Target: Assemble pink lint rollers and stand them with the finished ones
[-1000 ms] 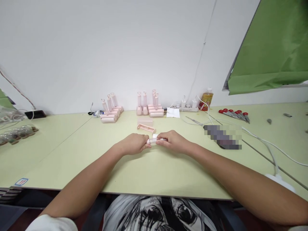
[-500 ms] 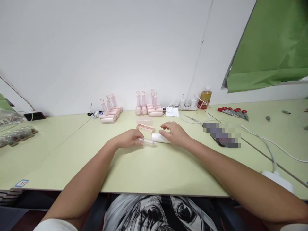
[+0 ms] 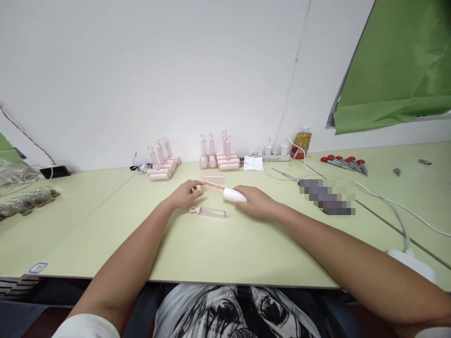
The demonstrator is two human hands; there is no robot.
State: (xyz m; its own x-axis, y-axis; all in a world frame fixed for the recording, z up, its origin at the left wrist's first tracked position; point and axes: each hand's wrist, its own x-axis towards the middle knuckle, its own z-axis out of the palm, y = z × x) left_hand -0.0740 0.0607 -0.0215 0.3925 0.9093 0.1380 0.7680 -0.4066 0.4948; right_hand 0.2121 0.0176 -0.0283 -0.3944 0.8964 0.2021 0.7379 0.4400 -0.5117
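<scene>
My right hand (image 3: 256, 201) is closed around a smooth white rounded cylinder (image 3: 234, 194), its left end at the pink open case half (image 3: 213, 186). Its exact kind I cannot make out. My left hand (image 3: 186, 193) has its fingers apart and partly bent, the fingertips at the left end of the case half; whether they touch it is unclear. A clear tube with a pink cap and ring (image 3: 211, 212) lies loose on the table in front of both hands. Behind the case half lies a pale pink flat piece (image 3: 213, 180).
Pink cases with upright tubes (image 3: 162, 162) stand at the back left, with more pink cases (image 3: 229, 164) at back centre. A power strip (image 3: 275, 157), drink bottle (image 3: 301, 142), red-handled tools (image 3: 344, 163), blurred-out dark device (image 3: 326, 197) and white cables are on the right.
My left hand has let go of the clear tube and moved up and left to the case half. My right hand has closed on the white cylinder, now raised toward the case half.
</scene>
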